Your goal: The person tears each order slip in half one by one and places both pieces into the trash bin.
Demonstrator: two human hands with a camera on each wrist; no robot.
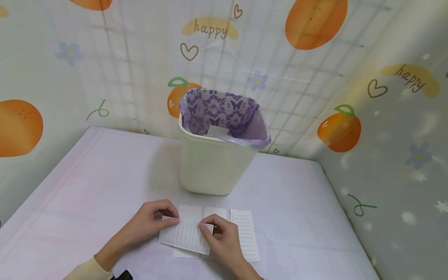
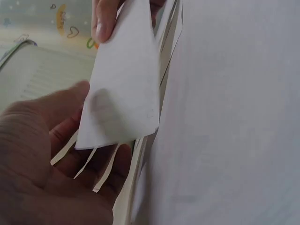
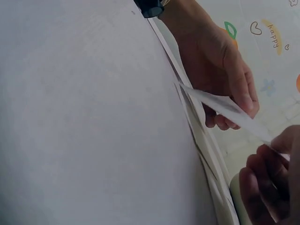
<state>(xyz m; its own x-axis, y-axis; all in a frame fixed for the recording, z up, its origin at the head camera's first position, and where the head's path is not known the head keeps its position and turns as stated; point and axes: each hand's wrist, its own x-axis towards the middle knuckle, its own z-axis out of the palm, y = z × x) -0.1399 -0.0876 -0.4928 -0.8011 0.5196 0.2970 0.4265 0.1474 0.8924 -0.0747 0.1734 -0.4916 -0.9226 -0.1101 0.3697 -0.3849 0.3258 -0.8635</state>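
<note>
A lined white sheet of paper (image 1: 185,235) is held slightly raised, its lines running up and down in the head view. My left hand (image 1: 150,221) pinches its upper edge near the left between thumb and fingers. At the upper right corner, my right hand (image 1: 225,238) pinches the same sheet. Under it, partly covered, lie a pale sheet (image 1: 190,212) and another beside it (image 1: 215,211). Just right of my right hand lies a lined sheet (image 1: 245,233), flat on the table. The right wrist view shows the held paper (image 3: 225,108) nearly edge-on, spanning both hands.
Beyond the hands stands a cream bin (image 1: 213,167) with a purple butterfly-patterned liner (image 1: 224,107) over its rim. A piece of white paper (image 1: 217,130) shows inside it. The white table (image 1: 115,171) is backed by a fruit-printed curtain (image 1: 140,58).
</note>
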